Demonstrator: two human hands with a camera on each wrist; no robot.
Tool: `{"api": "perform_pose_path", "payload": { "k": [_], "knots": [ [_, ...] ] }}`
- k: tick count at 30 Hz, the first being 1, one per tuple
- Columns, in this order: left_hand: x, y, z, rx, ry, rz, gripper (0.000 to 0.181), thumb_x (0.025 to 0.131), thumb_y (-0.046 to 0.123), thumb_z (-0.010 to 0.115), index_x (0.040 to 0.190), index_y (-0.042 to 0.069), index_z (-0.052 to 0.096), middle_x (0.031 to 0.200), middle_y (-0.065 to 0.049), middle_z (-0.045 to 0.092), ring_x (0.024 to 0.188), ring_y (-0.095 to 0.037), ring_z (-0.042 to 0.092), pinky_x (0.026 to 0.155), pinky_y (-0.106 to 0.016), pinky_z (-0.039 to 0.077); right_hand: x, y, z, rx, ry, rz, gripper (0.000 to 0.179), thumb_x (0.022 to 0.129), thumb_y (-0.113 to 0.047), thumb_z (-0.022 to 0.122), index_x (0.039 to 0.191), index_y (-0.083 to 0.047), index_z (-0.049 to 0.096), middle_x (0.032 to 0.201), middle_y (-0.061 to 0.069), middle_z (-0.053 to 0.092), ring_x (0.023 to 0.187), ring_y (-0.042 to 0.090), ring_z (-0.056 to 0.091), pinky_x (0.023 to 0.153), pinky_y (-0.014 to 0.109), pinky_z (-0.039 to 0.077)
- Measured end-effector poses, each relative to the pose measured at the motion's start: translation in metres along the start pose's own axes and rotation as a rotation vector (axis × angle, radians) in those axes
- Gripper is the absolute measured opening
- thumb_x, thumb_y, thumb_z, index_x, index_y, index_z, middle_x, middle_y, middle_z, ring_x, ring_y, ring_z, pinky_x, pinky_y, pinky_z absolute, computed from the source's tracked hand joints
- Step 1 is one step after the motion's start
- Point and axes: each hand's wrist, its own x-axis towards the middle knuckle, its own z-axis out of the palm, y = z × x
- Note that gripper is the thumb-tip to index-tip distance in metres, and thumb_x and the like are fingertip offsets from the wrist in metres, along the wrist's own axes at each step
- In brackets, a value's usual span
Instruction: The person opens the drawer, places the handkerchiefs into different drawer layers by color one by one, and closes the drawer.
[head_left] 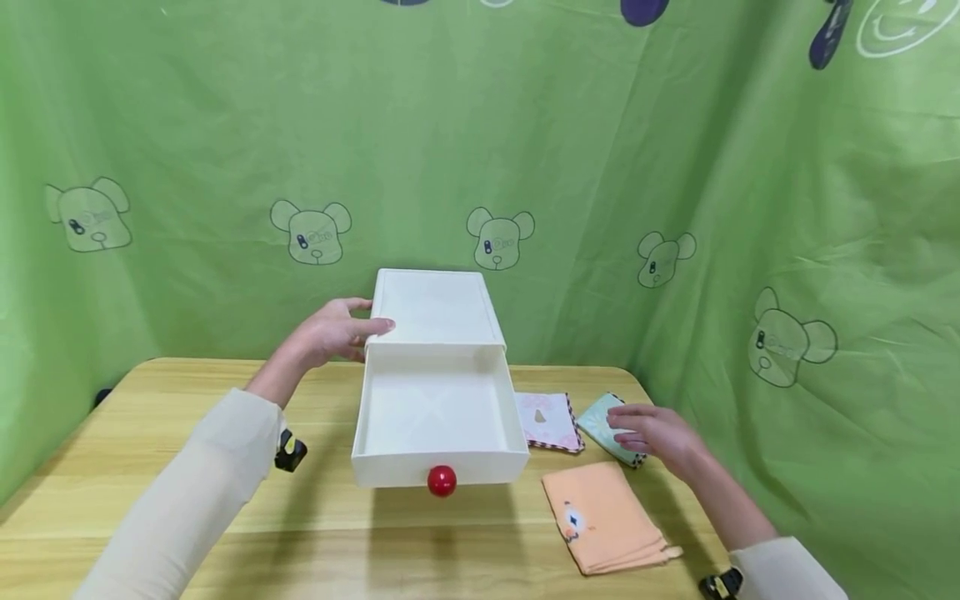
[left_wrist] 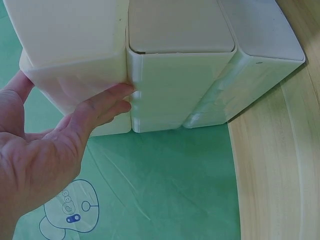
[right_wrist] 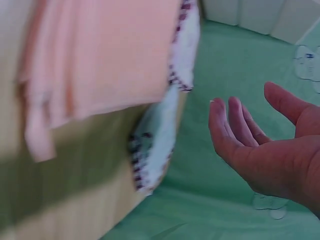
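white drawer tower (head_left: pixel 435 304) stands at the far side of the table (head_left: pixel 187 417), top drawer (head_left: pixel 431 408) extended toward us. our left hand (head_left: pixel 333 332) grips its upper edge — thumb over the top, fingers along the side — while our right hand (head_left: pixel 667 437), fingers loosely bent and holding nothing, hovers by the mint cloth (head_left: pixel 600 419), near the pink cloth (head_left: pixel 549 425) and peach cloth (head_left: pixel 607 512). to work well, we should brace the tower firmly and pinch folded layers together.
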Motion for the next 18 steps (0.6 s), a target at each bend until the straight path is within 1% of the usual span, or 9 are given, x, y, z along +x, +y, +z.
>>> {"api": "perform_pose_path", "payload": {
  "k": [2,6,9,11,15,18],
  "knots": [
    [0.001,-0.001,0.000,-0.009,0.004,-0.006,0.089,0.097,0.027,0.069,0.162,0.003,0.013,0.131,-0.023,0.058,0.092,-0.022,0.068,0.096,-0.042,0.061,0.000,0.010,0.000,-0.006,0.003,0.016,0.063,0.103,-0.026,0.059,0.147,0.014,0.038,0.153,0.034,0.039,0.133,0.046,0.052,0.112,0.048,0.049],
    [0.001,-0.001,0.000,-0.010,0.005,-0.002,0.089,0.097,0.028,0.070,0.162,0.003,0.014,0.126,-0.020,0.060,0.090,-0.020,0.067,0.094,-0.041,0.062,0.000,0.029,0.002,-0.014,0.010,0.033,0.060,0.101,-0.022,0.061,0.144,0.016,0.042,0.145,0.034,0.050,0.128,0.045,0.057,0.109,0.049,0.051],
    [0.000,-0.001,0.000,-0.009,0.004,0.002,0.088,0.097,0.027,0.069,0.162,0.003,0.014,0.119,-0.018,0.061,0.087,-0.019,0.066,0.093,-0.040,0.062,0.003,0.040,0.004,0.004,0.028,0.049,0.058,0.097,-0.016,0.066,0.141,0.017,0.045,0.135,0.032,0.058,0.119,0.040,0.065,0.105,0.048,0.055],
    [0.000,0.000,0.000,-0.013,0.003,0.002,0.088,0.097,0.027,0.069,0.162,0.003,0.013,0.116,-0.017,0.061,0.085,-0.018,0.065,0.094,-0.041,0.062,0.004,0.046,0.005,0.017,0.028,0.046,0.057,0.096,-0.013,0.067,0.139,0.018,0.046,0.131,0.031,0.062,0.112,0.035,0.069,0.101,0.045,0.058],
    [0.001,0.000,0.000,-0.010,0.005,0.002,0.088,0.097,0.027,0.069,0.162,0.003,0.013,0.119,-0.018,0.061,0.086,-0.019,0.066,0.096,-0.043,0.061,0.005,0.054,0.007,0.036,0.037,0.049,0.056,0.093,-0.010,0.069,0.137,0.019,0.049,0.125,0.029,0.066,0.100,0.024,0.073,0.092,0.038,0.062],
    [0.001,-0.001,0.000,-0.010,0.004,0.000,0.089,0.097,0.027,0.069,0.162,0.004,0.013,0.125,-0.020,0.060,0.088,-0.020,0.067,0.097,-0.043,0.060,0.004,0.058,0.008,0.026,0.043,0.056,0.057,0.091,-0.009,0.071,0.136,0.019,0.050,0.122,0.027,0.069,0.097,0.022,0.073,0.089,0.035,0.063]
  ]
}}
